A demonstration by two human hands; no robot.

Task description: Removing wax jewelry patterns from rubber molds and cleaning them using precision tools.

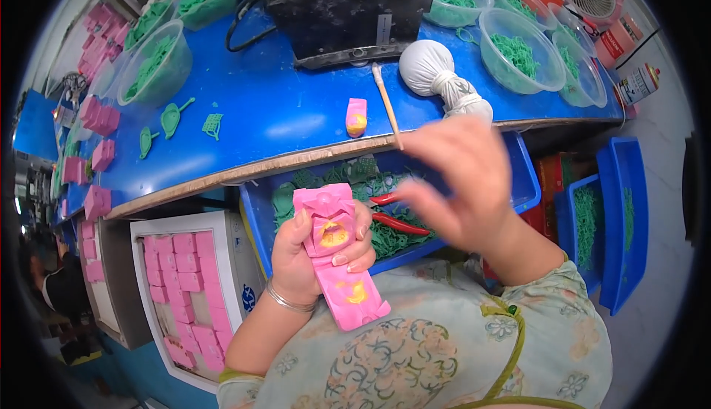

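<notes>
- A long pink silicone mould (pixel 335 261), its cavities stained yellow, was held upright in the left hand (pixel 315 257), fingers clenched round its middle, just in front of the blue counter's (pixel 281 105) near edge.
- The right hand (pixel 459 179) was raised beside it, blurred, fingers loosely spread; a thin wooden stick (pixel 387 105) appeared pinched at the fingertips, though the grip could not be told for certain.
- A blue bin (pixel 518 179) of green moulded pieces and red scissors (pixel 396 222) was noted under that edge.
- A white cloth pouch (pixel 437 76) lay on the counter.
- Step judged: working a cavity with the stick; steady aim at the cavity would be called for.
</notes>
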